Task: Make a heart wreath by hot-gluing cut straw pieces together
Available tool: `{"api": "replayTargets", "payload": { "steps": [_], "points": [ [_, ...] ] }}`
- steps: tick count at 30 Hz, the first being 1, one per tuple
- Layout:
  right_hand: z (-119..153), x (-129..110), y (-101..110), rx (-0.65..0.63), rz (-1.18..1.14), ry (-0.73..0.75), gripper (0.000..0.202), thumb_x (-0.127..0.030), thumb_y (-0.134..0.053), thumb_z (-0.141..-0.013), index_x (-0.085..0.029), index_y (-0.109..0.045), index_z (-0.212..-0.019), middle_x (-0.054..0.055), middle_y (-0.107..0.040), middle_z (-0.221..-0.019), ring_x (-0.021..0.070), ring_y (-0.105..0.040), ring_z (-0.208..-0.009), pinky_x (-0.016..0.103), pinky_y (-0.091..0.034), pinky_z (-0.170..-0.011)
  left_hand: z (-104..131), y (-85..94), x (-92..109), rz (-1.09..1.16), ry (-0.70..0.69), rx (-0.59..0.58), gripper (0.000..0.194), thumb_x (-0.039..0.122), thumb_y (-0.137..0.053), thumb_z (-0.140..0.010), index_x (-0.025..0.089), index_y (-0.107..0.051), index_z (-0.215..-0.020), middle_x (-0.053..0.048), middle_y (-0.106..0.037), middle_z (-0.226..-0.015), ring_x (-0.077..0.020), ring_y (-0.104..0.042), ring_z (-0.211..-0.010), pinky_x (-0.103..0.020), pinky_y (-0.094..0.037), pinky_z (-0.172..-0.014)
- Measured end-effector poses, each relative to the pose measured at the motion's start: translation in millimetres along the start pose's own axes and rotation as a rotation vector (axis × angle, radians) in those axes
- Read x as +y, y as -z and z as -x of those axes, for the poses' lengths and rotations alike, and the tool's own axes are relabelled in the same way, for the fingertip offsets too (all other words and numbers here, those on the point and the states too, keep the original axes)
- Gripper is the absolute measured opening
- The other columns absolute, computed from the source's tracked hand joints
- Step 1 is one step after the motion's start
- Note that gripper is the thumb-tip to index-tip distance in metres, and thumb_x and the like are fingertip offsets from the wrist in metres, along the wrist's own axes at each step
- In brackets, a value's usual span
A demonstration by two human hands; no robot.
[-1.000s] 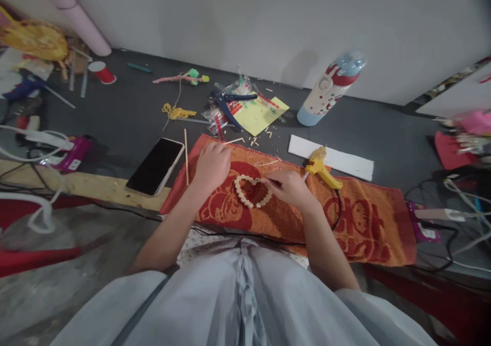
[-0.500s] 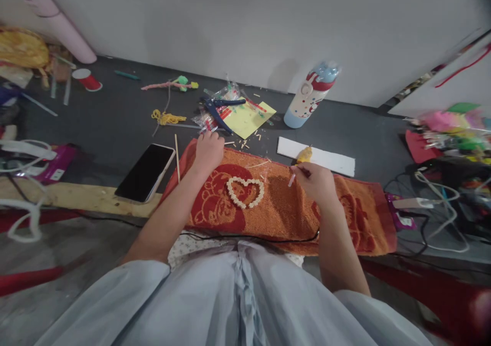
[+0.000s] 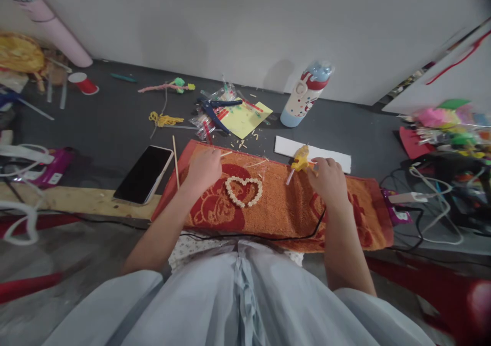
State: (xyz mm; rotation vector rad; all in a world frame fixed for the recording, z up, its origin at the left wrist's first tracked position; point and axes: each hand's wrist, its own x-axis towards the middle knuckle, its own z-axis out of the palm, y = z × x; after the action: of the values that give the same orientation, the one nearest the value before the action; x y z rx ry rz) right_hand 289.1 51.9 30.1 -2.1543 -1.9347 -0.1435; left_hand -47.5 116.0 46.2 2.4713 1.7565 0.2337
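My left hand [image 3: 206,166] is closed over the upper left of an orange towel [image 3: 280,210], pinching a short thin wooden stick [image 3: 226,154] that points right. My right hand [image 3: 329,180] is closed round the handle side of a yellow hot glue gun [image 3: 300,158], its fingers partly hidden from above. The gun's nozzle points away from me, and a clear glue stick [image 3: 290,177] juts from its back end. Between my hands, a heart outline of small pale wooden pieces [image 3: 253,201] lies on the towel.
A phone [image 3: 144,175] and a long wooden stick [image 3: 175,161] lie left of the towel. Behind are dark blue pliers [image 3: 215,115], a yellow paper [image 3: 247,123] and wood bits. A bottle [image 3: 305,98] stands near a white strip [image 3: 333,159]. A black cord [image 3: 268,240] crosses the towel's front.
My right hand has shifted right, from the glue gun's back end to its handle side, uncovering more yellow body. My left hand has drawn nearer to me, and its stick now shows.
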Motion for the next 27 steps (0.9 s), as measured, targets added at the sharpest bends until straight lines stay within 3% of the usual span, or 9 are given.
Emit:
{"api": "replayTargets", "payload": {
  "steps": [4,7,10,13,18,24,27],
  "points": [
    [6,12,-6,-0.036,0.071,-0.014,0.041,-0.03,-0.049,-0.087,-0.01,-0.06,-0.121,0.021,-0.062,-0.106,0.0312,-0.055,-0.098,0.043,-0.042,-0.086,20,-0.8,-3,0.027,0.005,-0.057,0.025,0.018,-0.036,-0.091,0.017,-0.061,-0.088,-0.013,-0.068,-0.084,-0.0264,-0.063,-0.077,-0.037,-0.042,-0.068],
    [8,14,-6,-0.06,0.08,-0.023,0.04,-0.032,-0.048,-0.089,-0.011,-0.062,-0.12,0.02,-0.063,-0.106,0.0314,-0.055,-0.098,0.042,-0.042,-0.086,33,-3.1,-4,0.078,-0.001,-0.018,0.024,0.022,-0.037,-0.093,0.018,-0.061,-0.093,-0.01,-0.069,-0.087,-0.0231,-0.063,-0.078,-0.033,-0.042,-0.068],
    [5,8,-2,-0.019,0.043,-0.01,0.04,-0.032,-0.047,-0.089,-0.011,-0.062,-0.12,0.021,-0.062,-0.108,0.0318,-0.055,-0.1,0.044,-0.042,-0.088,46,-2.9,-3,0.11,0.011,0.054,0.027,0.025,-0.034,-0.095,0.019,-0.061,-0.094,-0.008,-0.069,-0.083,-0.0222,-0.064,-0.077,-0.032,-0.042,-0.067],
    [-3,-7,0,0.011,-0.044,0.059,0.037,-0.03,-0.047,-0.089,-0.013,-0.062,-0.118,0.02,-0.062,-0.109,0.0321,-0.055,-0.1,0.046,-0.043,-0.09,57,2.0,-2,0.144,0.063,0.052,0.029,0.027,-0.033,-0.096,0.019,-0.061,-0.093,-0.008,-0.069,-0.083,-0.0222,-0.064,-0.077,-0.032,-0.042,-0.068],
    [-37,-56,-4,-0.016,-0.144,0.249,0.032,-0.029,-0.046,-0.091,-0.015,-0.065,-0.112,0.017,-0.064,-0.108,0.0325,-0.056,-0.103,0.046,-0.045,-0.091,74,9.2,-6,0.174,0.159,0.007,0.031,0.026,-0.032,-0.096,0.018,-0.061,-0.098,-0.009,-0.07,-0.091,-0.0223,-0.066,-0.086,-0.03,-0.045,-0.072],
    [-104,-138,-30,-0.151,-0.111,0.5,0.034,-0.032,-0.044,-0.093,-0.013,-0.067,-0.109,0.018,-0.066,-0.108,0.0325,-0.057,-0.105,0.044,-0.044,-0.092,98,8.3,-17,0.243,0.196,0.077,0.029,0.026,-0.035,-0.095,0.018,-0.062,-0.102,-0.01,-0.072,-0.097,-0.0224,-0.067,-0.09,-0.031,-0.048,-0.078],
    [-139,-172,-48,-0.147,-0.096,0.551,0.049,-0.043,-0.051,-0.089,-0.01,-0.058,-0.126,0.02,-0.061,-0.122,0.036,-0.052,-0.117,0.047,-0.042,-0.097,111,11.0,-21,0.265,0.225,0.137,0.028,0.025,-0.036,-0.094,0.018,-0.062,-0.1,-0.009,-0.072,-0.095,-0.0217,-0.068,-0.087,-0.031,-0.049,-0.077]
  ]
}}
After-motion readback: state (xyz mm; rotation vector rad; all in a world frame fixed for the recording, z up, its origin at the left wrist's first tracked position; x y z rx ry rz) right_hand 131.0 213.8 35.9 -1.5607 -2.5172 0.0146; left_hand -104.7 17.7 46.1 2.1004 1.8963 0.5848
